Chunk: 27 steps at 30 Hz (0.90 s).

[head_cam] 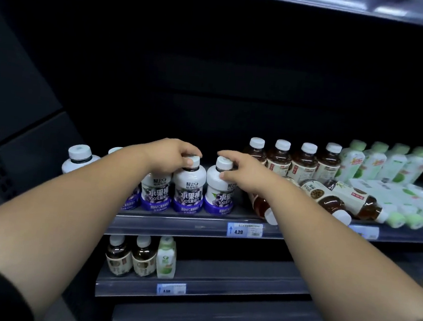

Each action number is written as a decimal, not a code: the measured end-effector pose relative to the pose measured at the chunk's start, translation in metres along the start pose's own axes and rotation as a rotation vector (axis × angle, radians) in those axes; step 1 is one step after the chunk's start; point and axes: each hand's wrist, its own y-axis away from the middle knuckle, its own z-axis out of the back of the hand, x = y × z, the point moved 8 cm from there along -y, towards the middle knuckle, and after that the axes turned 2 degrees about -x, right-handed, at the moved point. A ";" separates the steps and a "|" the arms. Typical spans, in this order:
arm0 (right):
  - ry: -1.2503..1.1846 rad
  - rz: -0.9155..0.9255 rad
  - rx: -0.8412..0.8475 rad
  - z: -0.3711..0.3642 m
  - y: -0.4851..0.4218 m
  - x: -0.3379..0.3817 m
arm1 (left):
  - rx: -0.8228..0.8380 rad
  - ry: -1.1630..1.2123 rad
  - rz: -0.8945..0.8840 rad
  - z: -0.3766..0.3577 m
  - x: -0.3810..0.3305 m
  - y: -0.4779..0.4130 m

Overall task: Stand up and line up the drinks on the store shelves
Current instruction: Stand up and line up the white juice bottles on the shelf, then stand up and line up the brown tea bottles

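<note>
I have both hands reaching to the upper shelf (174, 225), where a row of squat white bottles stands upright at the front edge. My left hand (177, 157) is curled over the white cap of the middle bottle (189, 184), gripping it from above. My right hand (241, 174) pinches the end bottle (218, 186) just beside it, index finger over the cap and thumb on the shoulder. Both bottles are upright and close together, nearly touching.

These bottles are white with rounded shoulders, a dark band under the cap and a purple foot. The labels carry large Chinese characters, "100%" beneath them and "NFC" on the purple band. A third bottle (155, 191) of the same kind stands just to the left, partly behind my forearm, and another (79, 159) stands farther left.

To the right, four brown drink bottles (278, 161) with white caps stand at the back. In front of them fallen brown bottles (342, 201) lie on their sides. Green-and-white cartons (384, 162) stand behind at far right, with more cartons lying flat (411, 201) in front.

The price tag (244, 231) on the shelf rail reads "4.20". On the lower shelf (220, 286) stand two brown bottles (130, 255) and one green carton (167, 257); the lower tag (171, 289) is too blurred to read.
</note>
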 end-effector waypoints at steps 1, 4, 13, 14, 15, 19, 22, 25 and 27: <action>0.006 0.009 -0.013 -0.001 0.002 0.000 | -0.001 -0.002 -0.003 0.000 0.001 0.000; 0.000 0.016 -0.029 -0.002 0.004 -0.002 | -0.010 -0.006 -0.019 0.000 0.000 0.002; -0.025 0.011 -0.012 0.017 0.010 -0.007 | -0.069 -0.030 -0.056 0.003 -0.012 -0.005; -0.024 0.013 -0.045 0.029 0.013 -0.009 | -0.088 -0.029 -0.073 0.004 -0.020 -0.007; -0.037 0.014 -0.077 0.041 0.015 -0.012 | -0.108 -0.020 -0.084 0.006 -0.027 -0.010; -0.095 0.027 -0.155 0.092 0.023 -0.032 | -0.150 0.008 -0.128 0.004 -0.063 -0.028; -0.048 0.010 -0.177 0.126 0.024 -0.058 | -0.153 0.010 -0.141 -0.009 -0.091 -0.047; -0.028 0.007 -0.181 0.151 0.017 -0.082 | -0.164 0.015 -0.124 -0.021 -0.111 -0.066; 0.015 0.030 -0.167 0.165 0.010 -0.092 | -0.188 0.009 -0.100 -0.026 -0.122 -0.079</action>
